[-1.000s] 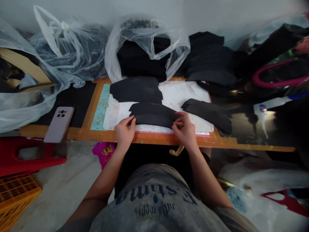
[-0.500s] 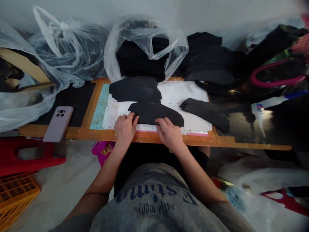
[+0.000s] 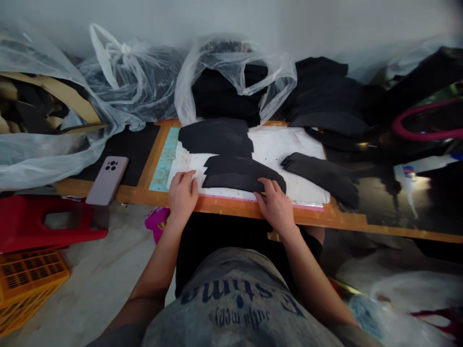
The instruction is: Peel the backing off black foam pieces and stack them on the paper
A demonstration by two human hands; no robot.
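Note:
Fanned, overlapping black flat pieces (image 3: 238,172) lie near the front of a white sheet (image 3: 269,140) on the bench. The thumb and fingertips of my right hand (image 3: 278,206) pinch the front edge of these pieces near their right end. My left hand (image 3: 183,196) rests on the sheet's front left part, just left of the pieces and apart from them, thumb and fingers slightly spread with nothing in them. Behind lies another overlapping group of black pieces (image 3: 217,136). A third black stack (image 3: 321,176) lies slanted at the right.
A phone (image 3: 107,180) lies at the bench's left. Clear plastic bags (image 3: 184,91) stand along the back, one holding black material. Farther right are a white bottle with a nozzle (image 3: 409,174) and a pink loop handle (image 3: 401,127). A red stool (image 3: 25,224) and yellow crate (image 3: 34,277) stand below left.
My left hand has come off the front pieces and moved left onto the sheet. My right hand has slid slightly right along their front edge. The whole view has shifted.

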